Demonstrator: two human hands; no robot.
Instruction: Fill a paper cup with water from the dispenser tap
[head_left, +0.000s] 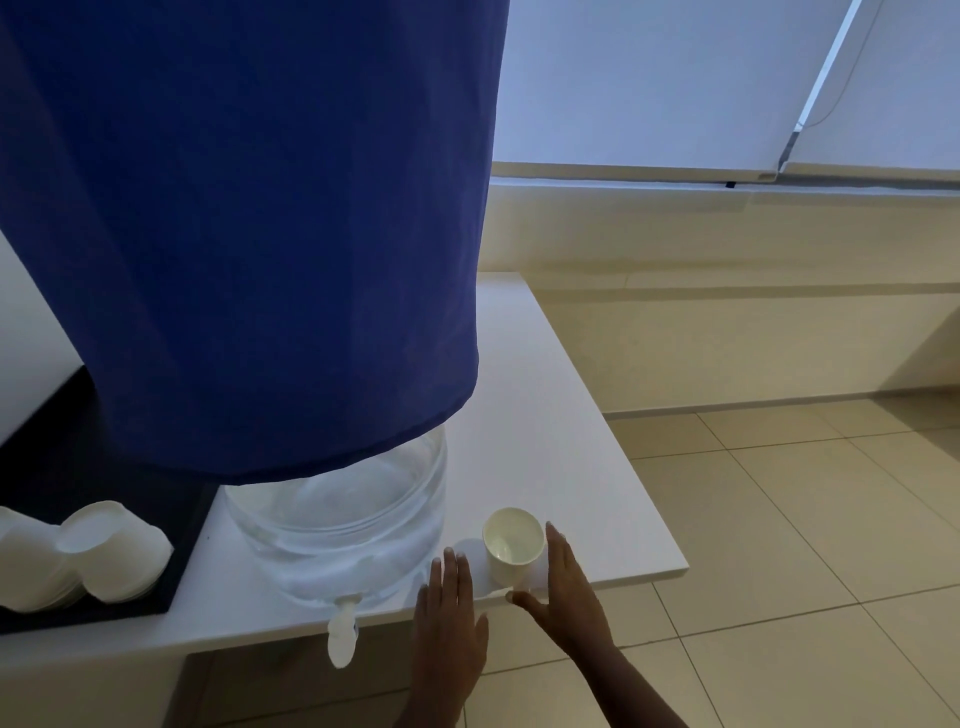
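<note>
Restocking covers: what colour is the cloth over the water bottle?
Dark blue, plain cloth cover, in the head view.

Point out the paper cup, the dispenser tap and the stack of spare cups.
paper cup (511, 564): head view, on its outer side wall below the rim.
dispenser tap (343, 636): head view, on the white spout body.
stack of spare cups (111, 553): head view, on the nearest cup's side.
</note>
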